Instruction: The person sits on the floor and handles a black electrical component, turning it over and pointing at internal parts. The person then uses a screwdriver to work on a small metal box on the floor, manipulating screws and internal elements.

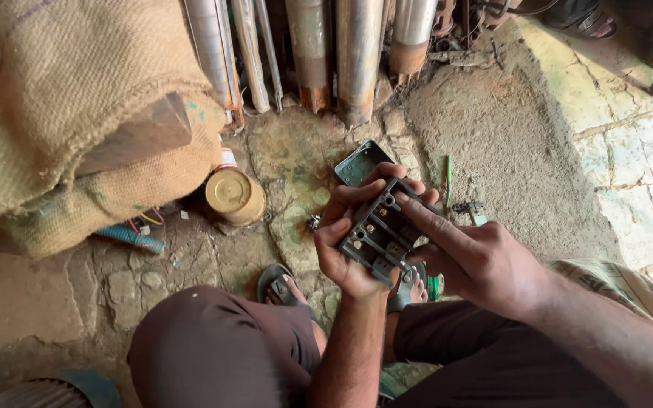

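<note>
My left hand (344, 245) grips a dark grey rectangular switch block (378, 230) with small brass terminals on its face. My right hand (471, 257) comes in from the right, its index finger pressed on the block's upper right edge. Both hands are held above my knees and my sandalled foot (283, 287). A dark green box lid (362, 162) lies on the ground just beyond the hands.
A burlap sack (62, 113) with a wooden block (141, 136) fills the upper left. A round brass-coloured tin (233, 195) stands beside it. Metal pipes (334, 53) lean at the top. A green screwdriver (447, 177) and small parts lie on the dirt at right.
</note>
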